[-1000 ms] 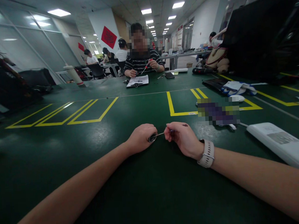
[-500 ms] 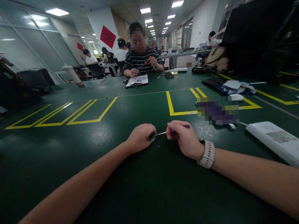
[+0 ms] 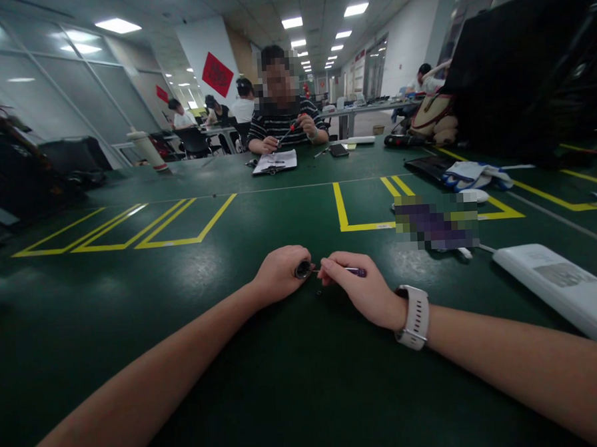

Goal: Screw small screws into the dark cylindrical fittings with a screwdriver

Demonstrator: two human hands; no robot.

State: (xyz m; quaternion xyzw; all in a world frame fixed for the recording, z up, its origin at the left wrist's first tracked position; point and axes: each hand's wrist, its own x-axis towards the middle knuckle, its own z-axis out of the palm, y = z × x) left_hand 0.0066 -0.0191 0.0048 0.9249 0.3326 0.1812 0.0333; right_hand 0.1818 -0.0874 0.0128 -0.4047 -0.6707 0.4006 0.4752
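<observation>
Your left hand [image 3: 281,274] clamps dark cylinder [image 3: 301,270]; right hand [image 3: 365,297] pinches purple-handled tool [image 3: 358,272], tip contact unclear. Slack grip risks tip skidding into your left fingers. Small part [image 3: 319,292], loose on green table [image 3: 297,383], could scatter if knocked.

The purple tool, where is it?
In the head view, the purple tool is right of centre, in the right hand, its thin end towards the left hand.
</observation>
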